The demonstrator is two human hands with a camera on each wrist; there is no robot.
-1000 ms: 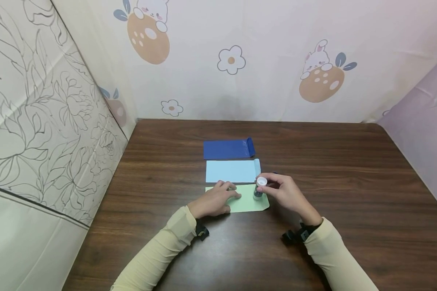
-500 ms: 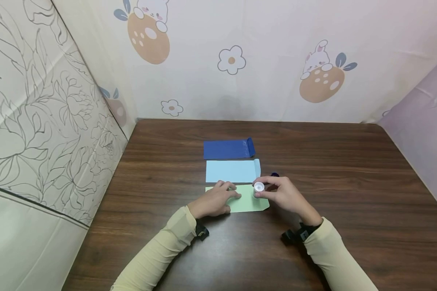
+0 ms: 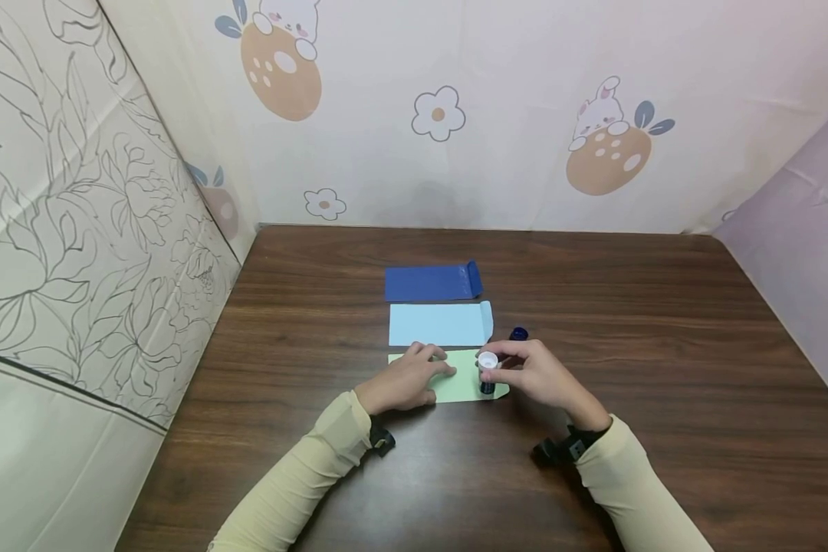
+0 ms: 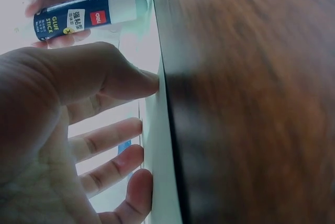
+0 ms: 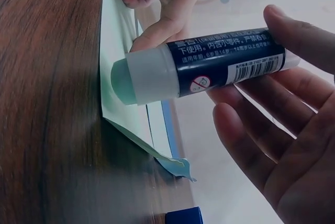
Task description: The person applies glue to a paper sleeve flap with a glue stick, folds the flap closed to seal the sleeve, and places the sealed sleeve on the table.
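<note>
My right hand (image 3: 541, 377) grips an uncapped glue stick (image 3: 487, 374), dark blue with a white base, between thumb and fingers. In the right wrist view, the glue end of the stick (image 5: 180, 67) touches or nearly touches the pale green envelope (image 3: 462, 389) close to its flap end. My left hand (image 3: 403, 381) presses that envelope onto the table, its fingers spread and thumb near the front edge. Beneath the left hand, part of the envelope is hidden.
Behind the green envelope lie a light blue envelope (image 3: 438, 325) and a dark blue envelope (image 3: 428, 284), both with flaps at the right end. A dark blue cap (image 3: 518, 334) stands on the brown table (image 3: 662, 368) beyond my right hand.
The glue stick has moved toward the table's front edge and slightly left along the green envelope's flap end. The cap has come into view behind my right hand. My left hand stays put.
</note>
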